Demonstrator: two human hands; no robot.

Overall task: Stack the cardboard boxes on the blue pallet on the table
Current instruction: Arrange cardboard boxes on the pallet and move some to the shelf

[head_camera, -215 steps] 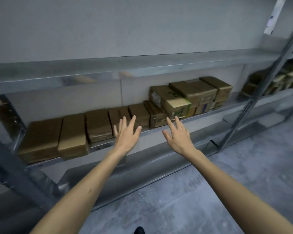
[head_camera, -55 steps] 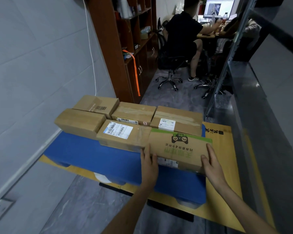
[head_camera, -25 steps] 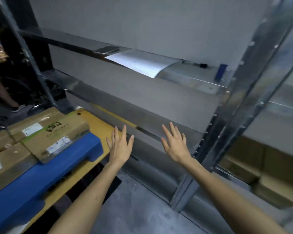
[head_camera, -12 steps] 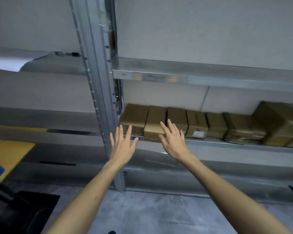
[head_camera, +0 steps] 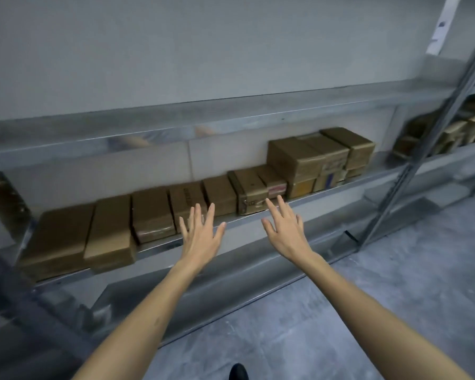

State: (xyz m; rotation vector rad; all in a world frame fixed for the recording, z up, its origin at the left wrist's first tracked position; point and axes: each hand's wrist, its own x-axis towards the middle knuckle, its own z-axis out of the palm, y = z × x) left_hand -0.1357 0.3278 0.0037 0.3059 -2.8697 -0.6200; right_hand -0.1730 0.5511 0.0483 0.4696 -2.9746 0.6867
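Observation:
A row of several brown cardboard boxes (head_camera: 151,212) lies flat along a metal shelf (head_camera: 239,222), with taller stacked boxes (head_camera: 310,157) at its right end. My left hand (head_camera: 200,234) reaches out with fingers spread, just in front of a flat box with dark lettering (head_camera: 185,200). My right hand (head_camera: 284,229) is also spread and empty, in front of a box with a printed front (head_camera: 248,187). Neither hand touches a box. The blue pallet and the table are out of view.
An upper shelf (head_camera: 231,116) overhangs the boxes. A slanted metal upright (head_camera: 422,149) stands at the right, with more boxes (head_camera: 455,130) on the bay beyond it. A lower shelf (head_camera: 231,286) and grey concrete floor (head_camera: 368,311) lie below.
The view swung from the pallet with its boxes to the shelf bay. Both hands stayed empty and spread, and now sit closer to the shelved boxes.

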